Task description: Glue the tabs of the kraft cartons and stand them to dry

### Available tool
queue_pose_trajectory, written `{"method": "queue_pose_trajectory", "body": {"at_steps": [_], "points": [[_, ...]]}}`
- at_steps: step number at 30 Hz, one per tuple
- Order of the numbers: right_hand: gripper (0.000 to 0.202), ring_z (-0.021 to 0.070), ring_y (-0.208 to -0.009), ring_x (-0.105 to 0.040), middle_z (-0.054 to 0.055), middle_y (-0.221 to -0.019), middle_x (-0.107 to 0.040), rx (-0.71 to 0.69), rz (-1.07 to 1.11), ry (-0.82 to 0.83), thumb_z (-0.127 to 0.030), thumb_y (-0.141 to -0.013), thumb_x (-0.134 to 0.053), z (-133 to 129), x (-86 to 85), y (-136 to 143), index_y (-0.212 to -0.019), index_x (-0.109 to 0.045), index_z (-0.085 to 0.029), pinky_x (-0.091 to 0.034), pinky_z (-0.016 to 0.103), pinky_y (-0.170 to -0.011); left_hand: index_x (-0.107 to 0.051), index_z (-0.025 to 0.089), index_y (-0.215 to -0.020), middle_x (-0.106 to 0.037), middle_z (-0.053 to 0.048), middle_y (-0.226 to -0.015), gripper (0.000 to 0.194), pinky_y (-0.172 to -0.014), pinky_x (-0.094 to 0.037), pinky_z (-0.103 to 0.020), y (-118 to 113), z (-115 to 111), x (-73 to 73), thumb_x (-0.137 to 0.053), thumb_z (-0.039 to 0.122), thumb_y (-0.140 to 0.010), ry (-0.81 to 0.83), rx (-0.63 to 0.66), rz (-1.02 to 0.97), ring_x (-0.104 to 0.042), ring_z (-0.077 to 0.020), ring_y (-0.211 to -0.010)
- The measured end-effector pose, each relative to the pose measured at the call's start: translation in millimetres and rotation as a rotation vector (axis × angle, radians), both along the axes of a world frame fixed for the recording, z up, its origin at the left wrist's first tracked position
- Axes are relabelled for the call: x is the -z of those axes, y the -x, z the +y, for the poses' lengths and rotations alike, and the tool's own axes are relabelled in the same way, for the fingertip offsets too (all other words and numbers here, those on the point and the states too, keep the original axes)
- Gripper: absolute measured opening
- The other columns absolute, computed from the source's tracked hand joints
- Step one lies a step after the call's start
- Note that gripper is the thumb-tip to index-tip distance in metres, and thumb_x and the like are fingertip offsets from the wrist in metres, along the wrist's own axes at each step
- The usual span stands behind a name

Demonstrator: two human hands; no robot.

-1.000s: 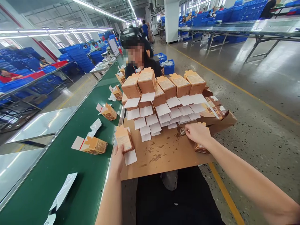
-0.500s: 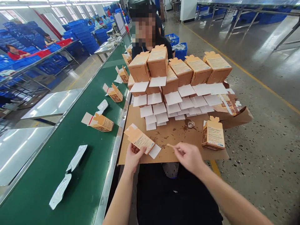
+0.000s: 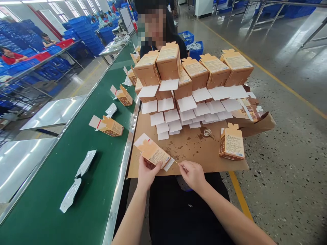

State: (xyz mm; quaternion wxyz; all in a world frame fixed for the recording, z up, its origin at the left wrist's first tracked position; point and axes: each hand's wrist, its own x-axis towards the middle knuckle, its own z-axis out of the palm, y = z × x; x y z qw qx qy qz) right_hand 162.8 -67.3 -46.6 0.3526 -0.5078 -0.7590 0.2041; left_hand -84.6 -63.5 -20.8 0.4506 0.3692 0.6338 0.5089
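Note:
My left hand (image 3: 148, 170) is closed on a flattish orange-and-white carton (image 3: 156, 151), tilted above the cardboard-covered table (image 3: 204, 160). One white flap of the carton points toward my right hand (image 3: 191, 174). That hand pinches a thin, pale stick (image 3: 176, 162), its tip at or very close to the flap; I cannot tell whether they touch. Beyond the hands, a small clear dish (image 3: 206, 132) rests on the stained cardboard. A single upright carton (image 3: 232, 142) stands to the right.
Stacked cartons (image 3: 194, 75) with white flaps sticking out fill the table's far side. On my left runs a green conveyor belt (image 3: 84, 136) carrying open cartons (image 3: 112, 126) and silvery pouches (image 3: 87, 163). A person (image 3: 176, 37) sits behind the stack.
My right hand has moved left, bringing the stick to the carton's flap. The held carton has turned slightly, showing more of its upper end. My view has shifted a little.

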Motion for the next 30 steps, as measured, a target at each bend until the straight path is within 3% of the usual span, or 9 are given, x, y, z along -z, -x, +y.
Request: {"method": "queue_pose_trajectory", "body": {"at_steps": [6, 11, 20, 23, 27, 30], "points": [[0.035, 0.0128, -0.052, -0.045, -0.007, -0.058, -0.049, 0.101, 0.176, 0.024, -0.031, -0.115, -0.059, -15.7, -12.4, -26.3, -0.084, -0.075, -0.026, -0.041, 0.027, -0.056, -0.068, 0.025, -0.13, -0.085, -0.018, -0.132, 0.081, -0.113, -0.069, -0.056, -18.5, -15.9, 6.7, -0.107, 0.053, -0.065, -0.029, -0.043, 0.147, -0.084, -0.0407, -0.127], [0.044, 0.0138, -0.053, -0.042, -0.007, -0.058, -0.044, 0.167, 0.225, 0.091, -0.043, -0.117, -0.057, -26.6, -15.0, -37.3, -0.08, -0.073, -0.027, -0.042, 0.028, -0.054, -0.071, 0.026, -0.133, -0.086, -0.016, -0.128, 0.076, -0.105, -0.071, -0.052, -22.3, -23.7, 12.2, -0.104, 0.054, -0.071, -0.053, -0.052, 0.316, -0.085, -0.041, -0.124], [0.039, 0.0141, -0.049, -0.045, -0.007, -0.056, -0.044, 0.158, 0.281, 0.052, -0.039, -0.115, -0.061, -32.5, -14.9, -33.2, -0.08, -0.072, -0.028, -0.044, 0.027, -0.053, -0.071, 0.026, -0.133, -0.087, -0.016, -0.126, 0.073, -0.104, -0.072, -0.053, -29.9, -21.7, 17.2, -0.103, 0.053, -0.072, -0.071, -0.044, 0.334, -0.085, -0.0428, -0.123], [0.039, 0.0155, -0.048, -0.049, -0.006, -0.056, -0.047, 0.151, 0.289, 0.052, -0.04, -0.115, -0.061, -31.3, -20.5, -35.7, -0.079, -0.073, -0.029, -0.046, 0.028, -0.053, -0.071, 0.027, -0.133, -0.085, -0.016, -0.132, 0.077, -0.114, -0.069, -0.061, -2.0, -18.4, 18.1, -0.106, 0.05, -0.068, -0.051, -0.173, 0.341, -0.083, -0.0457, -0.131], [0.037, 0.0185, -0.046, -0.052, -0.004, -0.055, -0.05, 0.179, 0.323, 0.057, -0.045, -0.112, -0.063, -29.8, -23.1, -48.7, -0.08, -0.078, -0.031, -0.048, 0.032, -0.049, -0.06, 0.026, -0.142, -0.077, -0.018, -0.153, 0.083, -0.129, -0.06, -0.066, 85.9, -16.0, 3.2, -0.1, 0.048, -0.073, -0.092, -0.49, 0.348, -0.075, -0.0457, -0.147], [0.039, 0.0196, -0.044, -0.051, -0.003, -0.054, -0.049, 0.211, 0.356, 0.056, -0.049, -0.109, -0.066, -26.3, -21.9, -55.7, -0.077, -0.078, -0.032, -0.05, 0.033, -0.047, -0.055, 0.025, -0.142, -0.075, -0.018, -0.152, 0.083, -0.131, -0.058, -0.065, 148.7, -17.5, -5.4, -0.098, 0.048, -0.075, -0.149, -0.652, 0.414, -0.073, -0.0445, -0.151]]}}
